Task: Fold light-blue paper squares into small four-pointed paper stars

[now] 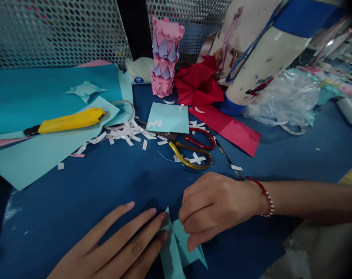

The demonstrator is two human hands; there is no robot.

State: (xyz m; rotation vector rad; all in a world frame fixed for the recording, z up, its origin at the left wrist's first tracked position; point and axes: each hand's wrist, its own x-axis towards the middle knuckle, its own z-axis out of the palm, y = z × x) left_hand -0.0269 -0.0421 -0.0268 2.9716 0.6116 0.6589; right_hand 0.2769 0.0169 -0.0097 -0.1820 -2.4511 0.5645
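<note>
A folded light-blue paper [171, 252] lies at the bottom of the view, creased into narrow flaps, its lower end cut off by the frame. My left hand [120, 244] rests flat with fingers stretched out, two fingertips touching the paper's left flap. My right hand [213, 209] is closed, fingers curled and thumb against the paper's right part; the curled fingers hide their own tips. Beyond the hands lie scissors [190, 164] with one red and one yellow-brown handle. A light-blue paper square [171, 120] partly covers their blades.
White paper scraps [126, 133] surround the scissors. A yellow utility knife [71, 121] lies on blue sheets [27, 159] at left. Behind stand a pink-purple folded-paper tower [164, 58], red folded paper [197, 83], a red strip [231, 130], a white-blue bottle [263, 58] and a plastic bag [286, 97].
</note>
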